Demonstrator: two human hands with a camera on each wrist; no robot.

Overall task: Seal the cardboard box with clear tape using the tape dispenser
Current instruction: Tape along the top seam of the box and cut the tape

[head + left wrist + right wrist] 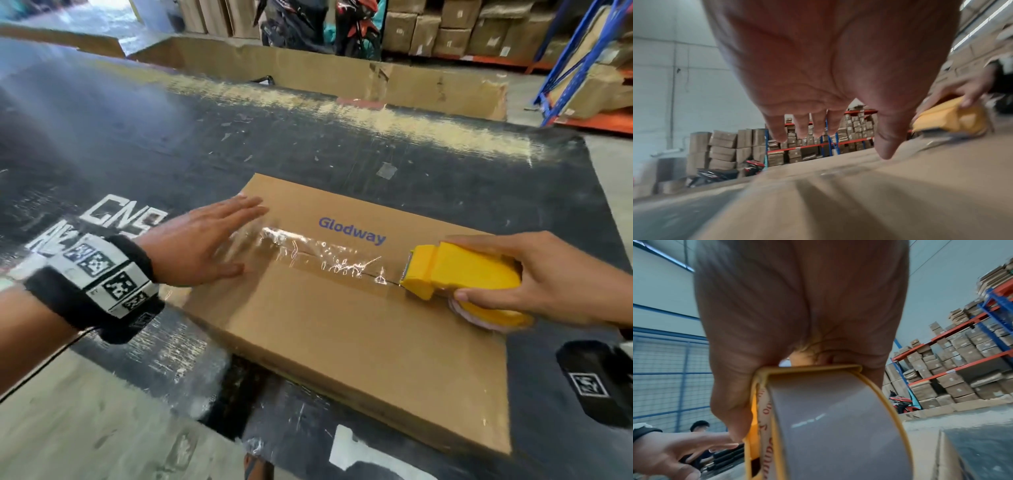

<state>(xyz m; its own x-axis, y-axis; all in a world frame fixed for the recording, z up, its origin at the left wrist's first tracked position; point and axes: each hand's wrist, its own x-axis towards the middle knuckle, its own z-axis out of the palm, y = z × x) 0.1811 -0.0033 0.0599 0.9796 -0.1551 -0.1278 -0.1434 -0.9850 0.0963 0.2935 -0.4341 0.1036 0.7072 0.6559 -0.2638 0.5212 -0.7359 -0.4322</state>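
A flat brown cardboard box (pixel 342 318) printed "Glodway" lies on the dark table (pixel 205 144). A strip of clear tape (pixel 325 260) runs along its centre seam. My left hand (pixel 205 240) lies flat with straight fingers over the left end of the tape. My right hand (pixel 534 277) grips the yellow tape dispenser (pixel 459 274) near the box's right end, its blade on the seam. In the right wrist view the tape roll (pixel 830 426) fills the dispenser (pixel 760 418) under my fingers. The left wrist view shows my open palm (pixel 818 73) above the box (pixel 859 194) and the dispenser (pixel 949 120) at right.
A long open cardboard carton (pixel 342 75) stands behind the table. Shelving with stacked boxes (pixel 479 31) and parked motorbikes (pixel 322 27) fill the background. A blue and orange rack (pixel 582 68) is at the right. A person (pixel 698 426) is seated far off in the right wrist view.
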